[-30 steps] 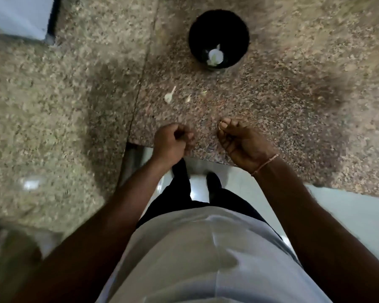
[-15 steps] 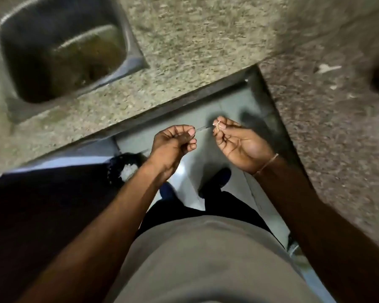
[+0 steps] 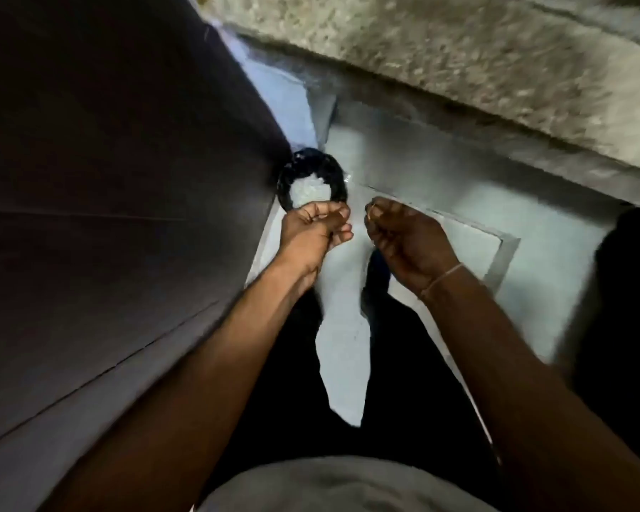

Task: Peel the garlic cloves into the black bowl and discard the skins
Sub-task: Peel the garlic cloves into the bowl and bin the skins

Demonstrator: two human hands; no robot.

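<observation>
A small black bin (image 3: pixel 334 172) stands on the pale floor beside a dark cabinet, with white garlic skins (image 3: pixel 308 190) heaped inside. My left hand (image 3: pixel 313 230) hovers at the bin's near rim, its fingers curled into the palm; nothing shows inside it. A short gap to the right, my right hand (image 3: pixel 403 234) is level with it. Its thumb and fingertips pinch a tiny pale scrap of garlic skin (image 3: pixel 369 210). The black bowl and the garlic cloves are out of view.
The dark cabinet front (image 3: pixel 119 201) fills the left side. A speckled stone counter edge (image 3: pixel 459 68) runs across the top right. My dark-trousered legs and shoes stand on the pale tiled floor (image 3: pixel 440 179) below the hands. The picture is motion-blurred.
The view has swung from the counter with the black bowl, past the sink, down to the floor bin. Both hands stayed curled and close together and are now over the bin.
</observation>
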